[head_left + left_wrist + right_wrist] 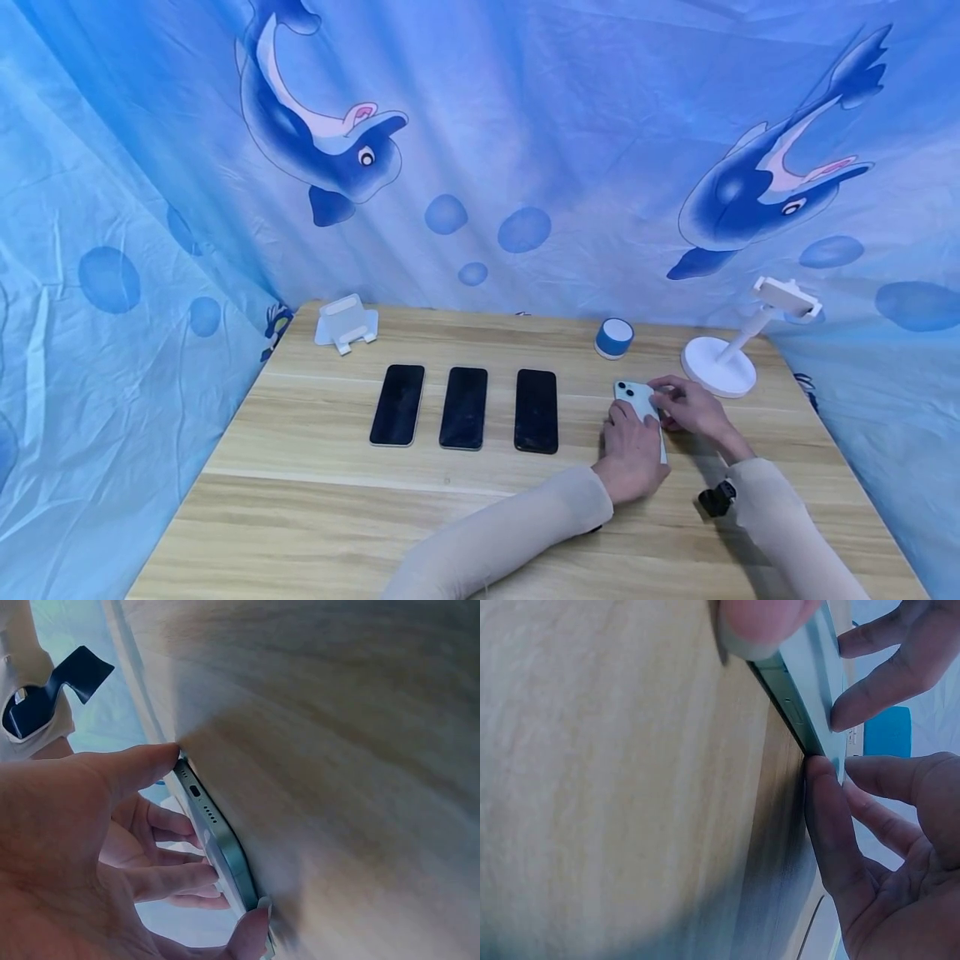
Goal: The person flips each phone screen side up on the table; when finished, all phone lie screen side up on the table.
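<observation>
A pale mint-green smartphone [636, 395] lies camera side up near the right of the table, both hands on it. My left hand [632, 446] reaches over its back and grips it by the edges. In the left wrist view, the charging port end of the phone [217, 825] faces the camera, with thumb and fingertips at its sides. My right hand [692, 408] pinches the phone's upper right edge between thumb and index finger. From the right wrist, the phone's side edge [791, 701] with its buttons shows close to the wood.
Three black phones [463, 408] lie screen up in a row to the left. Behind stand a white folding phone stand [345, 319], a blue-and-white cylinder [615, 338] and a white round-based phone holder [720, 367]. A dolphin-printed curtain [480, 150] borders the wooden table [315, 517].
</observation>
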`<action>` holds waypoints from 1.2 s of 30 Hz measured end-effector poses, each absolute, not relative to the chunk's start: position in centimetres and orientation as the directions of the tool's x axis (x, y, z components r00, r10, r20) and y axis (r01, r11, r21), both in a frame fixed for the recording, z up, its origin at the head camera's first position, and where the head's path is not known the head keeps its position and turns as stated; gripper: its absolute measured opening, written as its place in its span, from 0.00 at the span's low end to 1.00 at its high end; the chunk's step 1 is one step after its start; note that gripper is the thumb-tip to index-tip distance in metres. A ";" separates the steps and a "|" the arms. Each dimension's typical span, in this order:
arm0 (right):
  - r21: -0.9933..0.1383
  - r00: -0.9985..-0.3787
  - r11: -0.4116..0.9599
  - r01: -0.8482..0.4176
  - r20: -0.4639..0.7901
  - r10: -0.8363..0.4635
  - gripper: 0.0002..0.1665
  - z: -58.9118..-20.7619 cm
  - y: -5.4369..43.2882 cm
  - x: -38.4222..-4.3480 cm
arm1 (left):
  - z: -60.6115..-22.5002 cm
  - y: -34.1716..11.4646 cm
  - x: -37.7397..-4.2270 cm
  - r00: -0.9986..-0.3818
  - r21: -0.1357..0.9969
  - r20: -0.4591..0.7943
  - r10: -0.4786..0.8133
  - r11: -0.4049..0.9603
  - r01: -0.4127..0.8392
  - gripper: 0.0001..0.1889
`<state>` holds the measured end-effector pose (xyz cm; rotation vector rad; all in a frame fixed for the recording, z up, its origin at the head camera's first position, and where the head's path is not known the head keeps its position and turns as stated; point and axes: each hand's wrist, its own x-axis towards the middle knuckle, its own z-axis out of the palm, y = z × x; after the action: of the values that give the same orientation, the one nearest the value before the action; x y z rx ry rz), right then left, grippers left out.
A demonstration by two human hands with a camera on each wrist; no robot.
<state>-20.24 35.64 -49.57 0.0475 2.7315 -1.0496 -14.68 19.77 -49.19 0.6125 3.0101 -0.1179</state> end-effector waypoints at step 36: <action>-0.734 -0.965 0.654 0.184 -0.261 -0.020 0.30 -49.3 35.1 -19.9 | -48.4 18.1 -14.6 -0.888 0.151 -0.087 0.451 0.887 0.436 0.41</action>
<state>-19.95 35.07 -49.33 0.1328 2.6272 -1.2052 -14.58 18.07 -48.39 0.6927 2.9348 0.1935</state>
